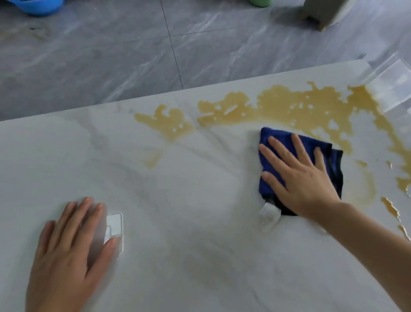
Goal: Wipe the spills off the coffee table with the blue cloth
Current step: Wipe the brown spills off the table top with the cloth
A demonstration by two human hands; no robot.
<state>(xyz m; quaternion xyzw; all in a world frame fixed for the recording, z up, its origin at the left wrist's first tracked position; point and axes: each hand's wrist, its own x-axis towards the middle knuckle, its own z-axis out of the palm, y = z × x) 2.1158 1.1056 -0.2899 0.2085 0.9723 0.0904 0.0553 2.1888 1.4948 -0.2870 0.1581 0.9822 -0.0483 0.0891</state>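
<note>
A folded blue cloth (278,138) with a white tag lies flat on the white marble coffee table (189,222), right of centre. My right hand (298,176) presses flat on the cloth, fingers spread. A wide yellow-brown spill (289,107) runs along the table's far edge and curves down the right side (389,204). A smaller patch of the same spill (166,122) lies further left, with a faint smear (152,159) below it. My left hand (69,249) rests flat on the table at the near left, holding nothing.
A small clear plastic piece (115,225) lies on the table under my left fingertips. A clear container (393,86) stands at the table's far right corner. Beyond the table is grey tiled floor with a blue object (37,6), a green object (260,2) and a grey furniture leg (322,13).
</note>
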